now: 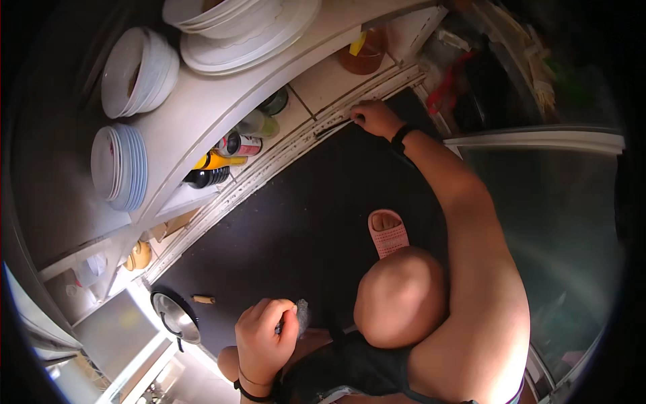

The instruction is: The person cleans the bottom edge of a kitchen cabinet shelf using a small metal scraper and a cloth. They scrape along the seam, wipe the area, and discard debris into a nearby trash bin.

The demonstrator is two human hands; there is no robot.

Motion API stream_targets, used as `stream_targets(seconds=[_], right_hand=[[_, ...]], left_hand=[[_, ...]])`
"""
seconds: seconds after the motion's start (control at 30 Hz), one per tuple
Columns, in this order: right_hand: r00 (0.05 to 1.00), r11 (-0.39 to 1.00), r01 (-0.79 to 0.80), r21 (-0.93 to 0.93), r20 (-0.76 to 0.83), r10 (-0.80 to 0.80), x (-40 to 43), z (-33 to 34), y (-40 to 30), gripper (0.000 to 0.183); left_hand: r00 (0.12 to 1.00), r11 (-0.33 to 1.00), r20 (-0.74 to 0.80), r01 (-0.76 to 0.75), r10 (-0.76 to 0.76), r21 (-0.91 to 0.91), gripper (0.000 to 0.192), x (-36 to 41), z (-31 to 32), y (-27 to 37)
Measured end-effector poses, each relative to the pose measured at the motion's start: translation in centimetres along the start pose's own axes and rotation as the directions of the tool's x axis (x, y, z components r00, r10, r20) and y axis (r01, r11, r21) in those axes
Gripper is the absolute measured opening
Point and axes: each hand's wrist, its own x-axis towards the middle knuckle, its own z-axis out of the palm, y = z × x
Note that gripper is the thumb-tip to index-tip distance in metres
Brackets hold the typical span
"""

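In my right hand (pixel 376 118) is a thin dark tool (pixel 335 130), too narrow to identify. It lies along the dirty white door track (pixel 298 144) at the cabinet's lower front edge, and my fingers are close against the track. Dark grime marks the grooves. My left hand (pixel 265 331), near my body and well away from the track, is closed around a grey scrubber (pixel 303 317) that looks like steel wool. Part of the scrubber is hidden by my fingers.
Stacked bowls (pixel 139 76) and plates (pixel 128 166) occupy the shelf above. Bottles (pixel 242 144) and a brown container (pixel 364 53) stand inside the cabinet. A pan lid (pixel 175 317) leans at the lower left. A glass door (pixel 545 227) is on the right, above dark floor (pixel 303 222).
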Motion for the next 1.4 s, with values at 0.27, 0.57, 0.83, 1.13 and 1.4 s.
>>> stream_targets(seconds=[0.27,0.57,0.83,1.13,1.4], right_hand=[[0.997,0.996,-0.082,-0.035,0.013,0.082,0.0,0.9,1.8,0.005],[0.961,0.958,-0.278,-0.068,-0.007,0.278,-1.9,-7.4,6.2,0.006],[0.995,0.996,-0.065,0.069,0.077,0.059,1.3,2.4,-2.8,0.007],[0.924,0.931,-0.365,-0.003,0.122,0.363,-1.0,-3.6,5.7,0.010],[0.980,0.966,-0.185,0.180,0.104,0.168,0.0,-1.6,0.8,0.010]], left_hand=[[0.999,1.000,0.037,0.020,-0.021,0.012,0.008,2.8,1.2,2.1],[0.998,1.000,0.066,-0.018,0.019,-0.011,0.008,4.1,1.8,2.8],[0.995,1.000,0.094,0.029,-0.030,0.011,0.007,3.5,1.2,3.0],[0.998,0.999,0.067,0.015,-0.018,0.049,0.010,2.8,1.4,2.7],[0.998,0.999,0.063,-0.016,0.014,0.033,0.010,2.5,2.0,2.3]])
